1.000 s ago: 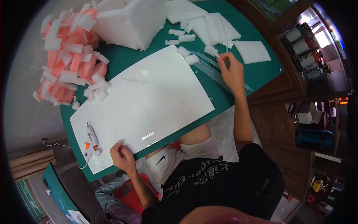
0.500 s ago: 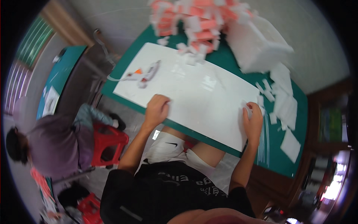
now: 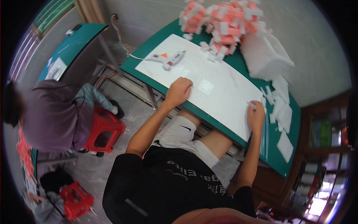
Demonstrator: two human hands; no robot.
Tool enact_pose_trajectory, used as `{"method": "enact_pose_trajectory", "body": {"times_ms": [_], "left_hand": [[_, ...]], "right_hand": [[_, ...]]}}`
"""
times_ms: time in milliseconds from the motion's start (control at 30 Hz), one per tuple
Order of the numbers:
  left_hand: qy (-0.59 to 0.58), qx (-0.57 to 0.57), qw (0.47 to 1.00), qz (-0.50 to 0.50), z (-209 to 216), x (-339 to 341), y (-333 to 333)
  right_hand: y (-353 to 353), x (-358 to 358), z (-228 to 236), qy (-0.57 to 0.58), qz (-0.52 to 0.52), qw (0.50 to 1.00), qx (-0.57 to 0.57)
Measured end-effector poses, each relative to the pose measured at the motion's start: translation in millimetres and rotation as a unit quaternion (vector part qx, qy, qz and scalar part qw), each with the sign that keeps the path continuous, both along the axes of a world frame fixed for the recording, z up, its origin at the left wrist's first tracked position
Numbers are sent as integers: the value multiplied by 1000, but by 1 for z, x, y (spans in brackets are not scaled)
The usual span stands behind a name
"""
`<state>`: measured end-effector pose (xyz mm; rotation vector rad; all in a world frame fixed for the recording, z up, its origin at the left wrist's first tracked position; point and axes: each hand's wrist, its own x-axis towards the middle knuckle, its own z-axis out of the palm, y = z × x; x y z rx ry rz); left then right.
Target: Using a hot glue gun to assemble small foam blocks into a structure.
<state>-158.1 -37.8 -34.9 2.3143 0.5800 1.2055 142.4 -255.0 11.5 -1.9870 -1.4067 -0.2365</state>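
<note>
A large white board [image 3: 220, 97] lies on the green table in front of me. My left hand [image 3: 179, 91] rests at its front edge, fingers curled under; whatever they may hold is hidden. At the board's right end is my right hand [image 3: 256, 114], its fingers bent in and a small whitish bit showing between them, too small to name. A white glue gun [image 3: 172, 61] with an orange part lies on its side at the far left of the board, its cord trailing off leftward. Clear strips [image 3: 264, 138] lie beside my right wrist.
Pink-and-white foam pieces [image 3: 231, 26] are heaped at the back, beside a white foam box [image 3: 266, 56]. White foam sheets [image 3: 281, 112] and small strips cover the table's right side. To the left, a person in purple [image 3: 56, 115] sits on a red stool [image 3: 104, 130] near another green table [image 3: 80, 39].
The whole view has swung, so the table appears farther right and higher. My right fingers have curled in more. Both hands keep about the same places on the board.
</note>
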Motion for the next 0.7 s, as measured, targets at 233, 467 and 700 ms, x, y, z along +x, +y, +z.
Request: {"method": "enact_pose_trajectory", "body": {"times_ms": [233, 467, 700], "left_hand": [[-35, 6, 999, -20, -6, 1, 9], [-34, 6, 998, -52, -10, 10, 13], [-42, -5, 998, -53, -15, 6, 16]], "right_hand": [[0, -3, -14, 45, -65, 993, 90], [-15, 1, -42, 275, -132, 946, 113], [-33, -29, -46, 81, -136, 987, 12]]}}
